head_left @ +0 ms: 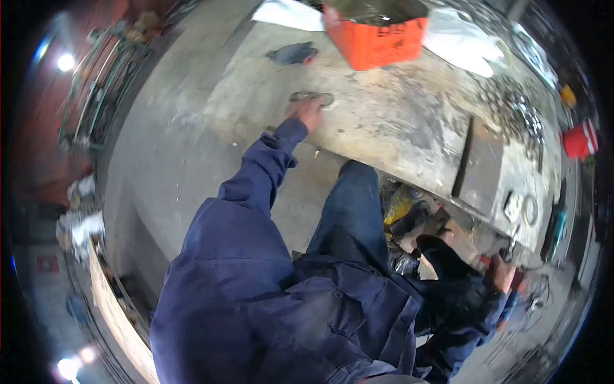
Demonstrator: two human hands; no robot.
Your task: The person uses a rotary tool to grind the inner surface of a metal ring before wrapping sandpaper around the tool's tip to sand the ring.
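My left hand (308, 112) reaches over the worn, pale work table, smeared by motion. Small ring-shaped metal pieces (326, 99) are at its fingertips, and the fingers look closed on them. Just beyond lies a dark grey glove or rag (294, 53). Low on the right, beside the table's near edge, my right hand (502, 274) is closed around something dark with a metal end, whose kind I cannot make out.
An orange-red crate (377, 43) stands at the far edge between white sacks (457, 45). Many small metal parts (511, 105) are heaped at the right, near a brown metal plate (481, 163). A red bucket (581, 139) stands beyond. Clutter (416, 217) lies beneath the table edge.
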